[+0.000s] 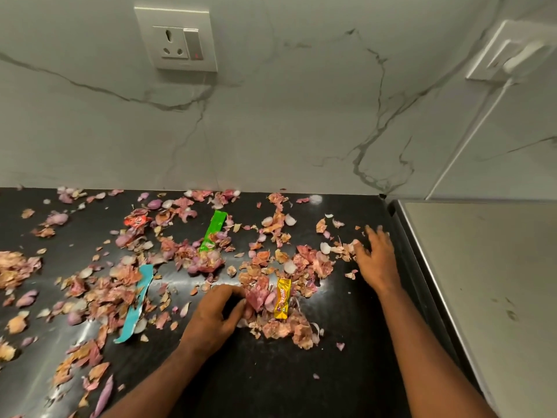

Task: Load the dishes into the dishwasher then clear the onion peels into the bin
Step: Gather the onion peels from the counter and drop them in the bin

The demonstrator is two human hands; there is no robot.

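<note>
- Forearms came in from the bottom edge, nearest the camera, reaching over the black bench, the largest thing in view, with a marble wall behind it and a steel surface alongside on the right.
- Onion peels lay scattered over nearly the whole bench, thickest in a heap between the two hands and thinner toward the far left.
- Left hand had its fingers curled in, pinching a clump of pink peel at the near side of the heap.
- Right hand lay with fingers spread (slightly blurred) on peels near the bench's right edge.
- Wrappers sat among the peels: a blue wrapper, a green wrapper and a small yellow wrapper just beside the left hand.
- Gathering looked to be the step in hand; raking outlying peels inward with flat palms, then cupping the heap between both hands, would likely drop fewer flakes than pinching small clumps.
</note>
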